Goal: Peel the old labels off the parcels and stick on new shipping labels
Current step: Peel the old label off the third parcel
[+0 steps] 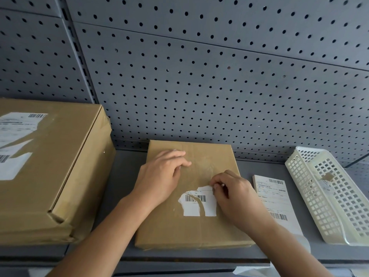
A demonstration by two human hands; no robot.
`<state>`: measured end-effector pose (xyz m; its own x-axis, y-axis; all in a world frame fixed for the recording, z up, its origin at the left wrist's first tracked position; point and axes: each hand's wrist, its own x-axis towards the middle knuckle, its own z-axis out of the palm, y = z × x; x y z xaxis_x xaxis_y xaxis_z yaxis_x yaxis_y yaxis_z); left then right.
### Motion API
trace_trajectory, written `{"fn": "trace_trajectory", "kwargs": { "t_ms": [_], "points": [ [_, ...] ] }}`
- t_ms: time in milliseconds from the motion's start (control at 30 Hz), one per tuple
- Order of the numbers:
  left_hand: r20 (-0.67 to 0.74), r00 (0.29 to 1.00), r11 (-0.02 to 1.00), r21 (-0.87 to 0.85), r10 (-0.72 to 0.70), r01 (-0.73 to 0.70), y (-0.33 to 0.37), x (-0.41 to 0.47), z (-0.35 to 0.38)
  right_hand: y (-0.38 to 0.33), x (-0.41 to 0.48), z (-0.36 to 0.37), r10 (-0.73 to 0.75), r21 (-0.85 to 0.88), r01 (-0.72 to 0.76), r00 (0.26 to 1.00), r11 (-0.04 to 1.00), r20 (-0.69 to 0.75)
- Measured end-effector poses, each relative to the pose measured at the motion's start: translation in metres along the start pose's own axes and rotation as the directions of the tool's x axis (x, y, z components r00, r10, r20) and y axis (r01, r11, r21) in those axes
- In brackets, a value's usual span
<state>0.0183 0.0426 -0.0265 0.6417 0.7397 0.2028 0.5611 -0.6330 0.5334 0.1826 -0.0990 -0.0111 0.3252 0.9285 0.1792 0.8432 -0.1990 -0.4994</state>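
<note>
On the grey shelf, flat brown cardboard parcel centre. Right hand grip pinched on far-right edge of torn white barcode label; remnant lies left of it, so peel leftward. Left hand flat, pinning parcel.

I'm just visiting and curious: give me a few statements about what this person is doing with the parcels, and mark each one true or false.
1. The right hand pinches the top edge of the torn old label on the middle parcel. True.
2. The left hand is lifted clear of that parcel. False: it rests flat on the parcel's top.
3. A stack of new shipping labels lies right of the middle parcel. True.
4. The white basket sits on the larger box. False: it stands on the shelf at far right.
5. The larger box at left has no label. False: a torn label shows on top.
</note>
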Motion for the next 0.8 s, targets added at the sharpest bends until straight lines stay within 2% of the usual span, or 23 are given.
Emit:
{"fn": "trace_trajectory", "kwargs": {
  "t_ms": [100,267,433,600,800],
  "points": [
    [0.001,1.0,1.0,0.007,0.004,-0.004,-0.0002,-0.0005,0.0002,-0.0023,0.0001,0.0013,0.016,-0.005,-0.016,1.0,1.0,0.006],
    [-0.003,1.0,1.0,0.009,0.007,-0.007,0.0003,0.0007,-0.0008,-0.001,-0.0025,-0.0027,0.06,0.09,-0.058,0.998,0.994,-0.017],
    [-0.011,1.0,1.0,0.009,0.004,-0.004,-0.0013,0.0001,0.0008,-0.0048,-0.0056,0.0042,0.064,0.042,-0.063,0.998,0.997,-0.029],
    [0.003,1.0,1.0,0.012,0.003,-0.003,-0.0011,0.0003,0.0001,-0.002,-0.0071,-0.0003,0.08,0.095,-0.079,0.997,0.992,-0.009],
    [0.004,1.0,1.0,0.012,0.003,-0.003,0.0002,-0.0003,-0.0002,-0.0051,-0.0059,0.0045,0.086,0.039,-0.085,0.996,0.996,-0.026]
  ]
}}
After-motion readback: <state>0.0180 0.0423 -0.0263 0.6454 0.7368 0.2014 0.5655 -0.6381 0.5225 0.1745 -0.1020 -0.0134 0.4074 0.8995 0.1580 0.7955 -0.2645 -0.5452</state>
